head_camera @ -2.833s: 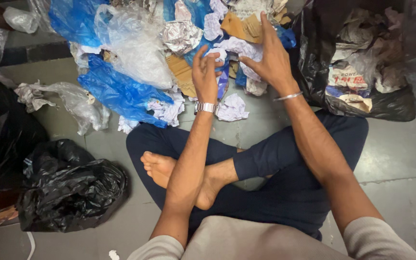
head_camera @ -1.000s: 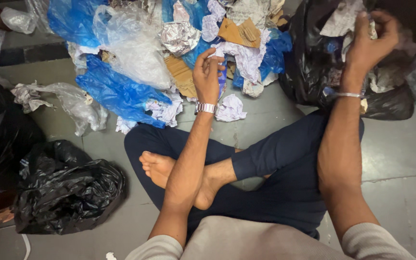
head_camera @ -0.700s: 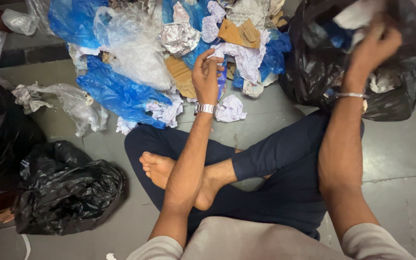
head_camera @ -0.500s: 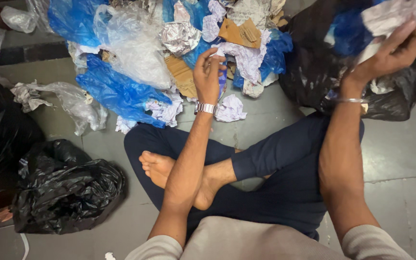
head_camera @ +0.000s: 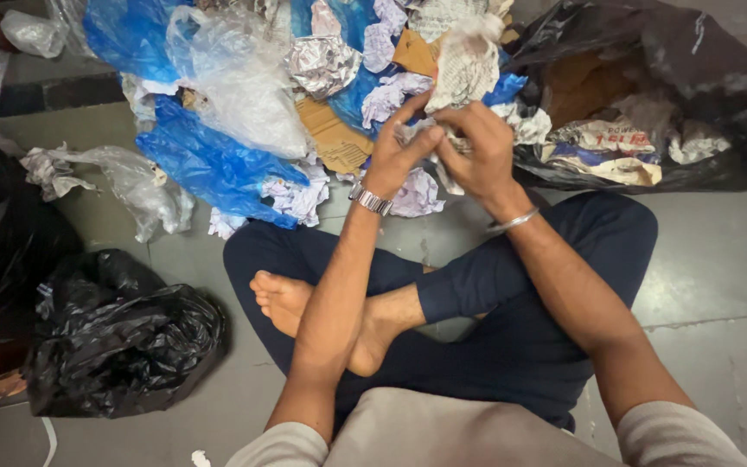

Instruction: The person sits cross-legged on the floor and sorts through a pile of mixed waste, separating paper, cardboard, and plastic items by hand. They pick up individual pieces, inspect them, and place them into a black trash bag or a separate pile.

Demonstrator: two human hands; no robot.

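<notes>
In the head view we are sitting cross-legged on a grey floor (head_camera: 719,285), looking down at our own arms reaching toward the upper middle of the frame. Our left hand (head_camera: 398,156), with a metal watch (head_camera: 370,198) on its wrist, is pinching one side of a crumpled wad of paper (head_camera: 443,143), and our right hand (head_camera: 477,154), wearing a thin silver bangle (head_camera: 512,221), is gripping the other side, so both hands are closing on the same wad, fingers meeting just above the middle of the frame. The wad is sitting between the two hands, right in front of a heap of litter that is filling the upper centre: blue plastic sheeting (head_camera: 209,160), a cloudy clear plastic bag (head_camera: 239,82), a ball of foil (head_camera: 322,62), torn brown cardboard (head_camera: 335,138) and more crumpled white paper (head_camera: 464,65). At the upper right an open black bin bag (head_camera: 693,60) is lying beside the heap, showing paper and wrappers inside. At the lower left a second, knotted black bag (head_camera: 123,346) is resting on the floor, well apart from our hands. Our bare foot (head_camera: 291,303) is lying across dark trousers (head_camera: 529,346) in the centre.
</notes>
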